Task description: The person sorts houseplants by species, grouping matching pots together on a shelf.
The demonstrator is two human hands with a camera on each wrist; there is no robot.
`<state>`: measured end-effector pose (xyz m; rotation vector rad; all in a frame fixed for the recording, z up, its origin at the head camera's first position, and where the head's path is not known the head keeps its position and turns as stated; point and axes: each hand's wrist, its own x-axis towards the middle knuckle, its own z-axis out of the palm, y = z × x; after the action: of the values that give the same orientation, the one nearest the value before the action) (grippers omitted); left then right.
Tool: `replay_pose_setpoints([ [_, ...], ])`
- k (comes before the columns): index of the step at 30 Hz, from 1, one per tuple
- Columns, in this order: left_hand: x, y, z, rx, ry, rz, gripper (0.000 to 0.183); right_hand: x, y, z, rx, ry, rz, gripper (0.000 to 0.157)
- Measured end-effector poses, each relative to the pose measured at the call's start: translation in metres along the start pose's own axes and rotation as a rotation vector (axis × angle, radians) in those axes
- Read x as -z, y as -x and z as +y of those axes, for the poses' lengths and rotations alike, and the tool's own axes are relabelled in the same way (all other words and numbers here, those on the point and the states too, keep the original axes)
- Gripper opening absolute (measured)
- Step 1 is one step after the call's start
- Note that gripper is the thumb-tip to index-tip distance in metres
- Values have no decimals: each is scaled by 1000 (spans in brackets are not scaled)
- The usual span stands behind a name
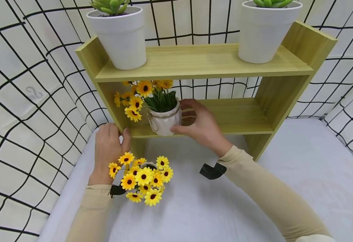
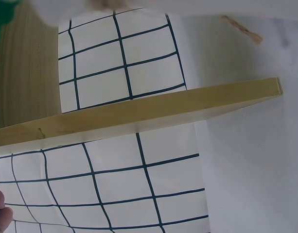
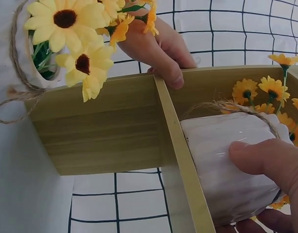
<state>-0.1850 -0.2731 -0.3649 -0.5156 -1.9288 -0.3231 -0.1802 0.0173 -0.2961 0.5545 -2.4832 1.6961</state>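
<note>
Head view: from three o'clock, the right hand (image 1: 203, 127) curls round a flower pot (image 1: 163, 121) at the lower shelf (image 1: 236, 114); at the pot's eight o'clock, the left hand (image 1: 107, 152) grips the side panel (image 1: 107, 102). A second flower pot (image 1: 144, 175) is at seven o'clock.

Left wrist view: fingertips (image 2: 0, 219) at eight o'clock, hold unclear.

Right wrist view: the thumb (image 3: 266, 158) rests against the pot. Likely step: placing it; next would call for a level release.

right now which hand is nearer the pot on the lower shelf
Right hand, holding the pot; the left hand touches the left side panel, apart from the pot.
</note>
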Motion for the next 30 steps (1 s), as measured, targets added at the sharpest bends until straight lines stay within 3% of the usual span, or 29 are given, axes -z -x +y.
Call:
replay_pose_setpoints([
  [9, 2, 0, 4, 42, -1, -30, 41, -13, -14, -3, 23, 70, 9, 71],
  [19, 6, -1, 6, 61, -13, -55, 39, -20, -23, -5, -1, 61, 4, 73],
  [30, 8, -1, 7, 92, -31, -100, 40, -19, -18, -6, 21, 76, -1, 73],
])
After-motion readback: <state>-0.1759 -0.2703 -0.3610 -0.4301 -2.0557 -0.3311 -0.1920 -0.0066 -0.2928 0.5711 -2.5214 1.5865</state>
